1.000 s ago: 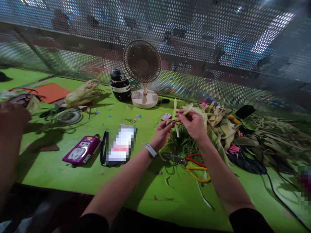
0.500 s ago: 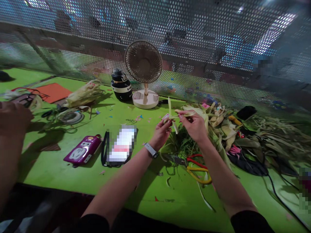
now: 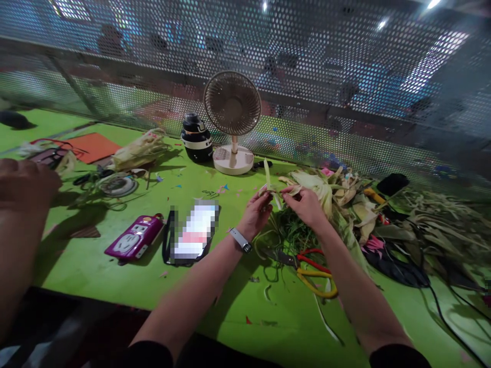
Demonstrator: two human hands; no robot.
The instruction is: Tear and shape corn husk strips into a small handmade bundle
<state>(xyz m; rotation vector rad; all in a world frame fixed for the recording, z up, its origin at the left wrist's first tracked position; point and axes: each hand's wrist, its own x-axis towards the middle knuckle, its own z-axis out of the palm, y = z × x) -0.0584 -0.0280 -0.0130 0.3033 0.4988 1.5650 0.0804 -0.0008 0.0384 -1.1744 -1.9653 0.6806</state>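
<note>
Head view: two bare hands above one green table (image 3: 226, 312). Left hand (image 3: 256, 212) pinches one upright pale husk strip (image 3: 267, 176); right hand (image 3: 307, 207), just beside, fingers closed on one husk piece (image 3: 293, 190). Nearby: one pair of scissors (image 3: 294, 261), one phone (image 3: 196, 230), one purple power socket (image 3: 134, 237), one fan (image 3: 232, 105), one bottle (image 3: 197, 140).

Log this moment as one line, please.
left hand: holds pale strip | right hand: holds pale husk piece | near right hand: green tangle, scissors | farther back: fan
</note>
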